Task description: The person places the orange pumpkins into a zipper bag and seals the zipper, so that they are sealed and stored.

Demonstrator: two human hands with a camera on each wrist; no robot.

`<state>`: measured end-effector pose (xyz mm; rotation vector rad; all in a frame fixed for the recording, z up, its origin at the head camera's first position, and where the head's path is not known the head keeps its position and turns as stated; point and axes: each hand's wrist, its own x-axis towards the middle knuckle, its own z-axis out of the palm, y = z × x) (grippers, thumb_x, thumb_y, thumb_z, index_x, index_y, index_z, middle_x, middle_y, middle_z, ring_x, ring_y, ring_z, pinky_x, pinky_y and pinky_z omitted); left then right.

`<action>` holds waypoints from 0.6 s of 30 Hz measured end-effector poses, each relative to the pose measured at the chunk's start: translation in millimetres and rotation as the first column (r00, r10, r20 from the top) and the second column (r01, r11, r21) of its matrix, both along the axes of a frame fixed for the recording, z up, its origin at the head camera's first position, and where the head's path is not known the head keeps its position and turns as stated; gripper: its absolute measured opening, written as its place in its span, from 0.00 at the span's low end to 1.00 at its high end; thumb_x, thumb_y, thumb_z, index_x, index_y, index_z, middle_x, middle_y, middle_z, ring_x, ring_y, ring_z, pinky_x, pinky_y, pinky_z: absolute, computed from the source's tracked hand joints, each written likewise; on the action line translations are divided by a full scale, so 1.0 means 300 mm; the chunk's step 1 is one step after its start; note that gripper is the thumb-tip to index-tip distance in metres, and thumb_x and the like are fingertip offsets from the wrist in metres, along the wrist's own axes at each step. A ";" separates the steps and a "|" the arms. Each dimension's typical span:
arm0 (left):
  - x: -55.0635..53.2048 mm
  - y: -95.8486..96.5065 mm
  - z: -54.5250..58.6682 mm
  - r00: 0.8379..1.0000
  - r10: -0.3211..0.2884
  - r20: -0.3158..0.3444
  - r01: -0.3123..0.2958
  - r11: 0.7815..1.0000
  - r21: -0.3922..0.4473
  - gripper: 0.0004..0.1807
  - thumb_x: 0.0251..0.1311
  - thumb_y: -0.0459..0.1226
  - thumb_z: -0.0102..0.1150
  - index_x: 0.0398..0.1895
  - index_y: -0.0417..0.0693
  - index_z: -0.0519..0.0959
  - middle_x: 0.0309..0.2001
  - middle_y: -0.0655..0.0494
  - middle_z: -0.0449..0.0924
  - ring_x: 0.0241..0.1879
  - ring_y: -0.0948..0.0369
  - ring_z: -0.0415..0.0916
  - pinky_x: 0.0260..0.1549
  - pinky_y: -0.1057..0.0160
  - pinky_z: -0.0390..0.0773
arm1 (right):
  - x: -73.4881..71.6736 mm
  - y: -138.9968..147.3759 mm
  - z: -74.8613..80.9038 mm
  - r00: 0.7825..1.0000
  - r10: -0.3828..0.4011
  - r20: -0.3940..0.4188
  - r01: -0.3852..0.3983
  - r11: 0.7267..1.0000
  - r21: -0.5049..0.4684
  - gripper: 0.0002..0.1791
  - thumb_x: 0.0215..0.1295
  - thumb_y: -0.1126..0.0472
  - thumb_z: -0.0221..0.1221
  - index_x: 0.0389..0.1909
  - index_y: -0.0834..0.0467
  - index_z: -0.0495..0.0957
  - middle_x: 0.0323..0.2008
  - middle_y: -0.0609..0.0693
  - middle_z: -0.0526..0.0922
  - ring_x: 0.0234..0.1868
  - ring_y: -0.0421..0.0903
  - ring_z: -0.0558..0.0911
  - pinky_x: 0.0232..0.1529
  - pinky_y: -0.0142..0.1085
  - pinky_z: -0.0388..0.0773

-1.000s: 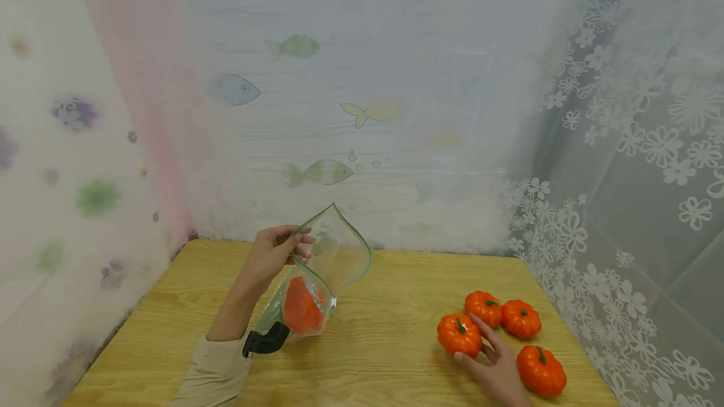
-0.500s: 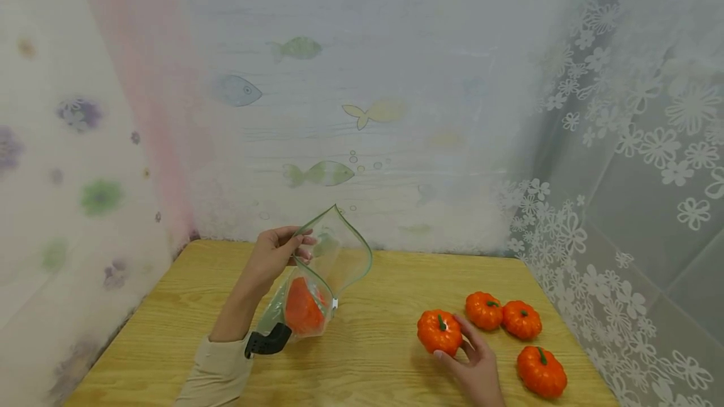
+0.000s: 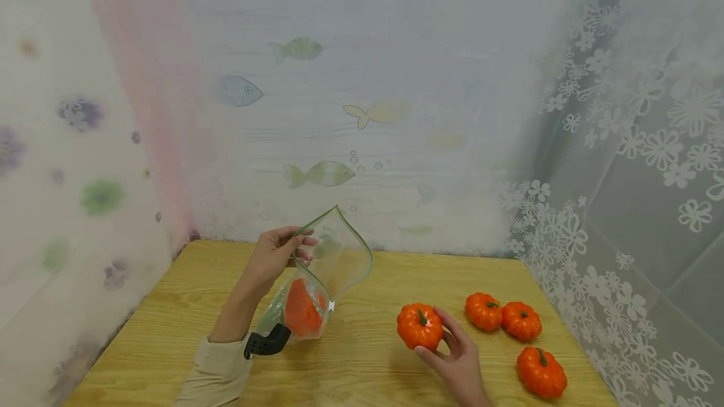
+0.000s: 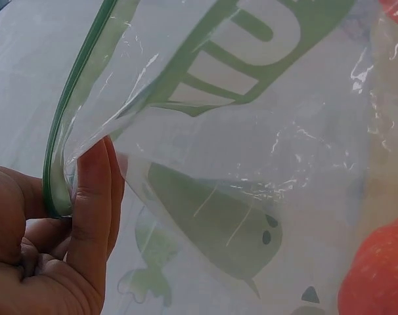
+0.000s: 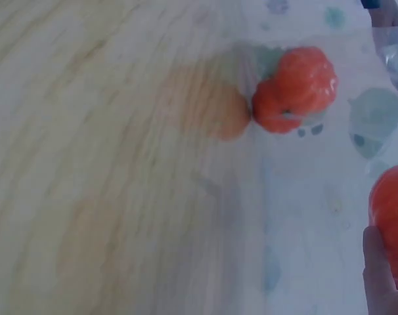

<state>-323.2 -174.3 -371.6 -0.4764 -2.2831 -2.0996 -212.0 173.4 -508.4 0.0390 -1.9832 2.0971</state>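
Head view: left grip [image 3: 276,254] pinches the bag [image 3: 342,259], right grip [image 3: 457,358] holds one pumpkin [image 3: 420,326]. I'd spread the green rim [image 3: 371,257] wide first.

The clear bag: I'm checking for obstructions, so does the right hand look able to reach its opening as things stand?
Probably yes. The clear bag gapes open, its left edge held by the left hand. The right hand holds a pumpkin, and nothing appears to stand between it and the bag.
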 end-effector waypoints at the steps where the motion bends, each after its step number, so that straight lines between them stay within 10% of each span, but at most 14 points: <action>1: -0.001 0.000 -0.001 1.000 0.000 0.000 0.000 1.000 0.002 0.18 0.79 0.31 0.46 0.63 0.28 0.74 0.45 0.46 0.86 0.31 0.66 0.83 0.34 0.67 0.85 | -0.003 -0.011 0.009 1.000 0.010 -0.021 -0.010 1.000 -0.001 0.42 0.54 0.79 0.70 0.72 0.67 0.66 0.61 0.34 0.76 0.55 0.36 0.81 0.45 0.38 0.87; 18: -0.004 -0.003 -0.011 1.000 -0.022 -0.002 0.022 0.999 0.026 0.18 0.77 0.29 0.47 0.63 0.25 0.73 0.47 0.42 0.87 0.33 0.68 0.84 0.36 0.67 0.86 | -0.016 -0.150 0.126 0.947 0.131 -0.295 -0.146 0.989 -0.030 0.44 0.51 0.84 0.67 0.71 0.70 0.64 0.65 0.49 0.73 0.61 0.41 0.79 0.47 0.41 0.87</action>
